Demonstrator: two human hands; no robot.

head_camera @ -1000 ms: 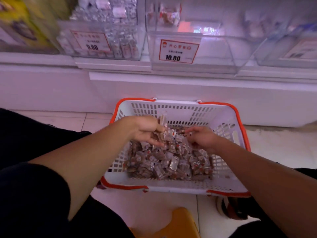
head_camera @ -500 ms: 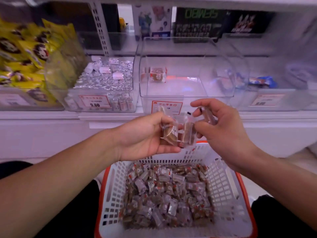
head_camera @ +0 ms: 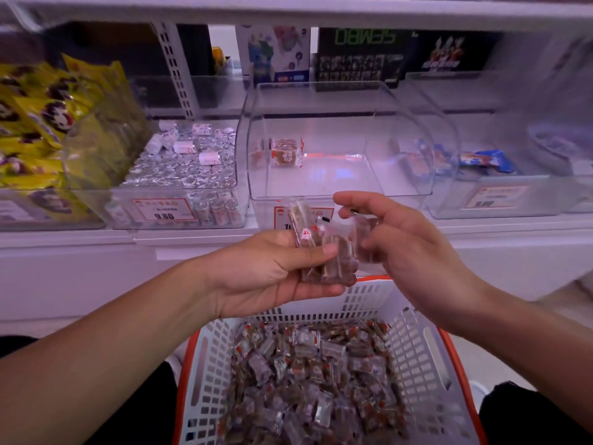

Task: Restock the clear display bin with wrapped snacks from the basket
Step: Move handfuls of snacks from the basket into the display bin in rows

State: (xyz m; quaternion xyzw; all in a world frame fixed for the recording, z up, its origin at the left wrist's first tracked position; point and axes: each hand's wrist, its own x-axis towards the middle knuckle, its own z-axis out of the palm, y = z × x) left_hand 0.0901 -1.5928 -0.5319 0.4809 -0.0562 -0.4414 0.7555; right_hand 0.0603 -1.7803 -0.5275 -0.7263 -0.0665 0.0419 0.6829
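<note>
Snacks (head_camera: 324,252) sit pinched in my left hand (head_camera: 269,271), above the basket (head_camera: 420,345); my right hand (head_camera: 398,239) pinches another wrapped piece beside them. Ahead, the clear bin (head_camera: 401,130) holds one snack.

Hands (head_camera: 324,255) hold snacks (head_camera: 321,248) above basket (head_camera: 426,358), before clear bin (head_camera: 401,130) on shelf (head_camera: 96,239).

Both your hands hold wrapped snacks up between the basket and the clear bin.

Your left hand (head_camera: 272,271) grips a small bundle of wrapped snacks (head_camera: 316,248); your right hand (head_camera: 404,248) pinches one more packet (head_camera: 364,240) just beside it. Below sits the white basket (head_camera: 426,358) heaped with snacks. The clear bin (head_camera: 340,184) on the shelf holds one lone packet (head_camera: 286,152).
</note>
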